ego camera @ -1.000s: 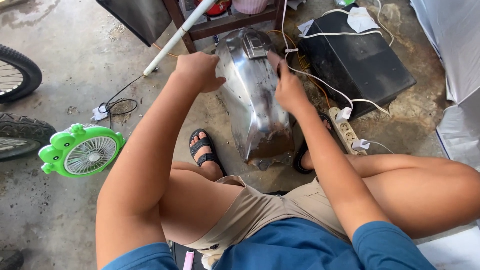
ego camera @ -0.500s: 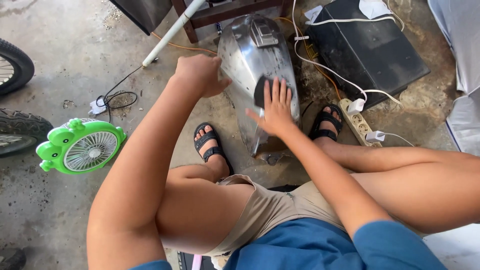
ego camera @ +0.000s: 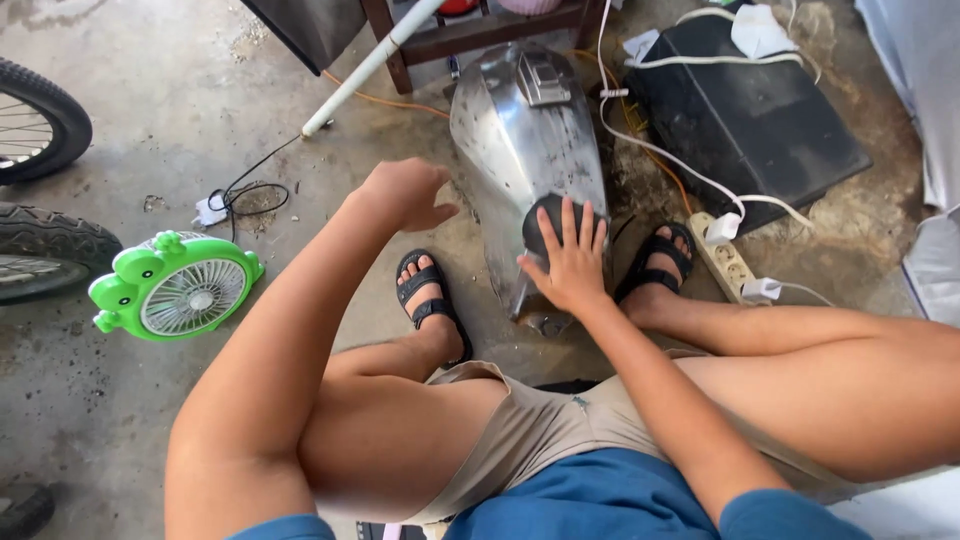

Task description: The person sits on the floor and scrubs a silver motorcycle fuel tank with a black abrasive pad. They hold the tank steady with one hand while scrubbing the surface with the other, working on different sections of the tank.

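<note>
Right hand (ego camera: 572, 268) sliding nearer along bare metal tank (ego camera: 525, 140), fingers spread flat, pressing dark sanding pad (ego camera: 548, 222). Left hand (ego camera: 405, 192) hovering loosely curled, holding nothing, just left of tank. Tank lying on floor between sandalled feet, long axis running near-far. Green fan (ego camera: 178, 287) left; power strip (ego camera: 727, 263) right.

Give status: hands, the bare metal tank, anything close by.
Right hand flat, pressing dark sanding pad on bare metal tank. Left hand loose, off the tank, empty. White cable and power strip beside tank.
</note>
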